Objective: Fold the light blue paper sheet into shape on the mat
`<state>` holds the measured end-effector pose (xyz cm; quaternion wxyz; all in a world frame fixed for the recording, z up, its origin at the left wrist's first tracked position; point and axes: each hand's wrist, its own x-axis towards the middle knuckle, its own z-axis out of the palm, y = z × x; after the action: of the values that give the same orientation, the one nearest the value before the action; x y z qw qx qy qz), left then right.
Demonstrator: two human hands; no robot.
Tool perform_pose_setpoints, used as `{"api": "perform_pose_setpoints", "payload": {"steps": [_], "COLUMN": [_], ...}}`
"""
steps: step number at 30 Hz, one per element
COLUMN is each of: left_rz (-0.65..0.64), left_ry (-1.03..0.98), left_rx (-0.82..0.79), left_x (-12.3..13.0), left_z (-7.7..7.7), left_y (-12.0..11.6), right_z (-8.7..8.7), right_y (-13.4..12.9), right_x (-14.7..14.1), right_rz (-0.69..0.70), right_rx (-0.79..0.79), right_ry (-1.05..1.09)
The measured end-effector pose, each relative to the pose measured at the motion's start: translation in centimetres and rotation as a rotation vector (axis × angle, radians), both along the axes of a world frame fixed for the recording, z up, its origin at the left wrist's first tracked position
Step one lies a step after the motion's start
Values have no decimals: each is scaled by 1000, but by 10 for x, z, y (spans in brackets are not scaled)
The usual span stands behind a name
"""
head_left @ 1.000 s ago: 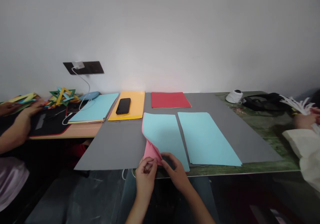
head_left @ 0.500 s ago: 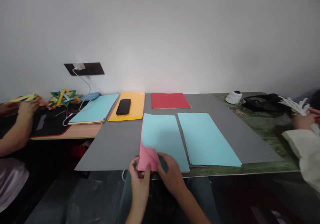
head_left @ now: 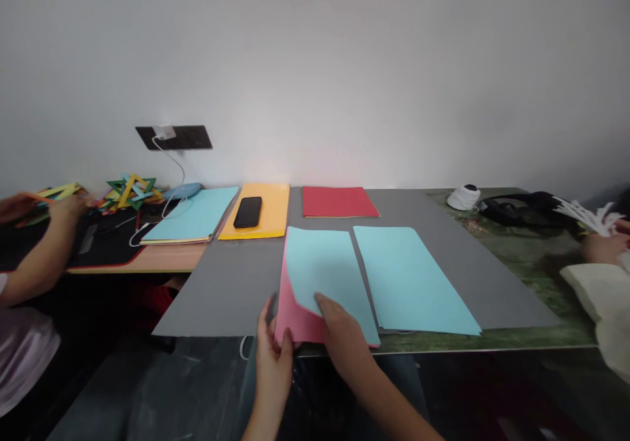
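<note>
Two hands at the near edge, both busy. Left hand (head_left: 274, 360): nearly closed, thumb on top, gripping the near-left corner of the pink paper (head_left: 301, 326). Right hand (head_left: 347, 342): partly curled, holding up the near-left corner of the light-blue sheet (head_left: 322, 264) that lies over the pink. Can't count the sheets beneath.

That pile sits near centre on 1 grey sheet (head_left: 241, 283), its near end by the worktop (head_left: 522, 257) edge. 1 blue-topped pile (head_left: 413, 277) just to its right, well apart from both hands. Someone at far right holds white strips (head_left: 590, 216), too blurred to count.

Farther back, left to right: 1 more blue-topped stack (head_left: 194, 214), 1 yellow-orange pack (head_left: 273, 211) with 1 black phone (head_left: 248, 212) on it, 1 red-topped stack (head_left: 339, 201), 1 white object (head_left: 463, 198). Behind: wall, 1 charger (head_left: 165, 132) plugged in.
</note>
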<state>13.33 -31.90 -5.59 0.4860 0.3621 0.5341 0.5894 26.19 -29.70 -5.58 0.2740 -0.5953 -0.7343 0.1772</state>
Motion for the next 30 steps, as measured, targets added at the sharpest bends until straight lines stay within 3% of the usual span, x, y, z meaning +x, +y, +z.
{"api": "perform_pose_setpoints", "payload": {"steps": [4, 11, 13, 16, 21, 24, 26, 30], "left_rz": [-18, -17, -22, -40, -14, 51, 75, 97], "left_ry": [-35, -70, -77, -90, -122, -138, -143, -191], "left_rx": [-15, -61, -80, -108, -143, -150, -166, -180], "left_x": [-11, -22, -23, -25, -25, -23, -21, -21], "left_z": [-2, -4, -3, -4, -4, -3, -3, -6], "left_y": [-2, -1, -1, -1, -1, -1, -1, 2], "right_z": [30, 87, 96, 106, 115, 115, 114, 105], "right_y": [8, 25, 34, 50, 92, 132, 164, 226], "right_x": [37, 131, 158, 190, 223, 235, 239, 230], "right_rz": [-115, -550, -667, -733, -732, -814, -817, -511], "right_rx": [198, 455, 527, 568, 604, 494, 362, -201], "right_ry": [35, 3, 7, 11, 65, 252, 493, 906]}}
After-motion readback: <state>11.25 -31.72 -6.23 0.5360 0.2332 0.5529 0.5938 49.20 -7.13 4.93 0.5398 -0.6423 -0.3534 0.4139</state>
